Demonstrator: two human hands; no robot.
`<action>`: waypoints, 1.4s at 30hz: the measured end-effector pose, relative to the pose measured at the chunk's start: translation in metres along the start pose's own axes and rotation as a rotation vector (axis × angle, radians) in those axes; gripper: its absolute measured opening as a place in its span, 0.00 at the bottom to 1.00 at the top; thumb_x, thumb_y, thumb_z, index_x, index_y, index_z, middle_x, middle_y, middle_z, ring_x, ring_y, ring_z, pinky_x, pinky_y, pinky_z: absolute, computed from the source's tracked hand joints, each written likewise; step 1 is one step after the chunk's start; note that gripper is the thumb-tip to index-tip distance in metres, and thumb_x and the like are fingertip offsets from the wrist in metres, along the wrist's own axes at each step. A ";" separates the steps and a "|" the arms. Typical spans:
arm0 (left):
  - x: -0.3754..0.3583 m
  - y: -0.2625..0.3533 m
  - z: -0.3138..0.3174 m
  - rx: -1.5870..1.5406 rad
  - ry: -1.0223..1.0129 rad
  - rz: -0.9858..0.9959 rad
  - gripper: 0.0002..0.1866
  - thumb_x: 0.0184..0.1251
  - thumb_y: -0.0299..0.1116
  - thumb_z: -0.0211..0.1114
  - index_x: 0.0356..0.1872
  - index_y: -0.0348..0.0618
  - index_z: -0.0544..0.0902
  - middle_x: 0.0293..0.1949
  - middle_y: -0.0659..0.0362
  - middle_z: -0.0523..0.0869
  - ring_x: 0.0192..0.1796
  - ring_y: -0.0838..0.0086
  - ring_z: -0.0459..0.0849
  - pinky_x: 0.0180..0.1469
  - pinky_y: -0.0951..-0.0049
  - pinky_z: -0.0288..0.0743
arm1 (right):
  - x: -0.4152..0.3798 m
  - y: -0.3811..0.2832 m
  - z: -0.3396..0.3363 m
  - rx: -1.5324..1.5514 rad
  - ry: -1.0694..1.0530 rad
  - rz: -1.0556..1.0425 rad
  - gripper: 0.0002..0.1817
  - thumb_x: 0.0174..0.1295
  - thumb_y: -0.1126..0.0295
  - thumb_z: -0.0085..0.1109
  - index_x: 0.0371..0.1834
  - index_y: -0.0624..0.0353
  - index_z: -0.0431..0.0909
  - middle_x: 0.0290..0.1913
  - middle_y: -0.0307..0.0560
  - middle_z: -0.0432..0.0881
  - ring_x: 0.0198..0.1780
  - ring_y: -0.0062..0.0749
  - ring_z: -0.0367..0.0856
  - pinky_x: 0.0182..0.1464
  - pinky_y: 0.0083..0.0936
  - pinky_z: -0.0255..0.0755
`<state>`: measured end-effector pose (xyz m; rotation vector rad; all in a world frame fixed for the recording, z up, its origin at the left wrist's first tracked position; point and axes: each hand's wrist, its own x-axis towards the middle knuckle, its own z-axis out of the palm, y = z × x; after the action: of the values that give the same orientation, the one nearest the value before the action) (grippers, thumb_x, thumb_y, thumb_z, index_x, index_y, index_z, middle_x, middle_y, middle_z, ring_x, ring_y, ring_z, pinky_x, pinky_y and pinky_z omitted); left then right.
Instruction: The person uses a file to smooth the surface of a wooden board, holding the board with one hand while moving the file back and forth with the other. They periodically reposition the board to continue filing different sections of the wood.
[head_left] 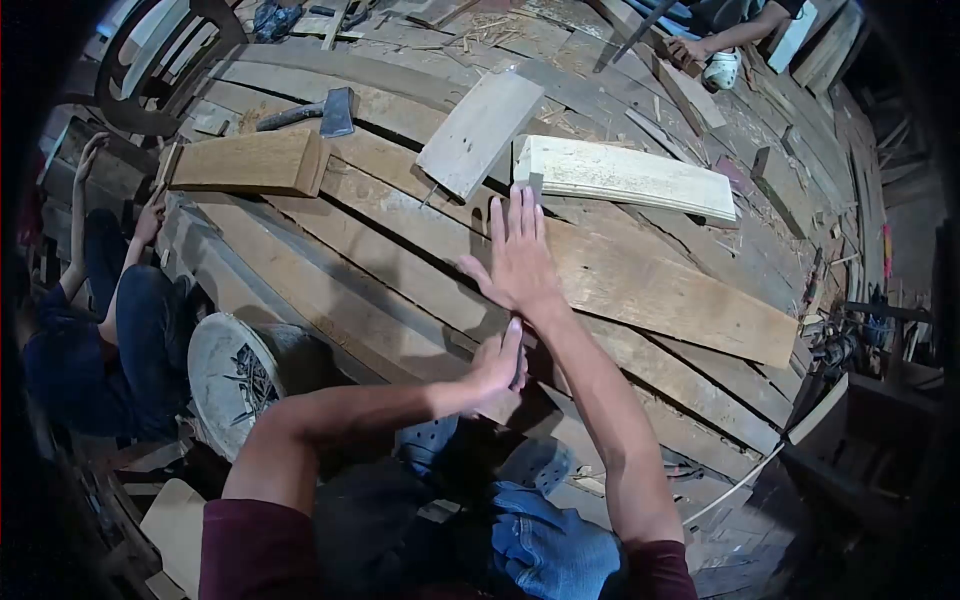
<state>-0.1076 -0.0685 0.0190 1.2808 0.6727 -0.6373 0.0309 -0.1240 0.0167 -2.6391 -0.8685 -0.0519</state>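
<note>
My right hand point(522, 250) is stretched out flat, palm down, with its fingers spread over the planks. Its fingertips reach the near left end of a cream-coloured moulded board point(630, 180). Just below the right wrist is my left hand point(490, 370), thumb pointing up and fingers curled in. A dark edge shows beside those fingers, but I cannot make out what it is. A pale grey board point(482, 132) lies tilted beyond my right hand. To the right of that hand stretches a wide brown plank point(680, 290).
A hatchet point(338, 112) lies behind a thick brown wood block point(245, 165). A bucket point(222, 405) of nails stands at left, near a seated person point(120, 310). At top right another person's hand point(688, 50) rests on wood. A curved slatted chair back point(112, 75) stands far left.
</note>
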 end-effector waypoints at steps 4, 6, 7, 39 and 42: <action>-0.008 -0.004 -0.004 -0.003 0.051 -0.038 0.31 0.84 0.59 0.41 0.32 0.40 0.74 0.21 0.58 0.75 0.20 0.70 0.78 0.22 0.66 0.73 | -0.003 -0.004 0.000 -0.057 0.003 0.039 0.54 0.69 0.30 0.41 0.80 0.70 0.53 0.82 0.76 0.44 0.84 0.68 0.36 0.83 0.56 0.33; -0.023 -0.025 -0.014 0.078 0.020 0.016 0.31 0.84 0.58 0.40 0.32 0.40 0.74 0.20 0.58 0.75 0.18 0.71 0.77 0.22 0.67 0.73 | -0.020 -0.019 0.000 -0.010 -0.014 0.044 0.55 0.68 0.29 0.43 0.81 0.70 0.53 0.82 0.76 0.43 0.84 0.68 0.35 0.83 0.56 0.33; -0.033 -0.037 -0.019 0.091 -0.002 0.007 0.31 0.84 0.58 0.40 0.33 0.39 0.74 0.20 0.58 0.76 0.18 0.71 0.77 0.21 0.67 0.73 | -0.030 -0.030 -0.004 0.021 -0.045 0.050 0.56 0.67 0.29 0.44 0.81 0.70 0.52 0.82 0.76 0.43 0.84 0.69 0.34 0.82 0.57 0.32; -0.028 -0.027 -0.018 0.279 -0.058 -0.030 0.29 0.85 0.56 0.40 0.36 0.39 0.74 0.19 0.57 0.77 0.17 0.70 0.79 0.21 0.68 0.74 | -0.041 -0.023 -0.006 0.052 -0.002 0.080 0.55 0.66 0.31 0.48 0.81 0.69 0.51 0.82 0.77 0.43 0.84 0.69 0.36 0.82 0.57 0.35; -0.005 -0.009 -0.012 0.144 -0.101 0.030 0.30 0.83 0.59 0.41 0.37 0.38 0.74 0.20 0.56 0.78 0.17 0.69 0.79 0.20 0.66 0.73 | -0.017 0.001 -0.002 -0.002 0.029 0.100 0.55 0.67 0.32 0.48 0.81 0.69 0.50 0.82 0.77 0.43 0.84 0.68 0.36 0.82 0.55 0.35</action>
<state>-0.1187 -0.0582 0.0151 1.3799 0.5311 -0.7314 0.0175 -0.1349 0.0156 -2.6727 -0.7261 -0.0652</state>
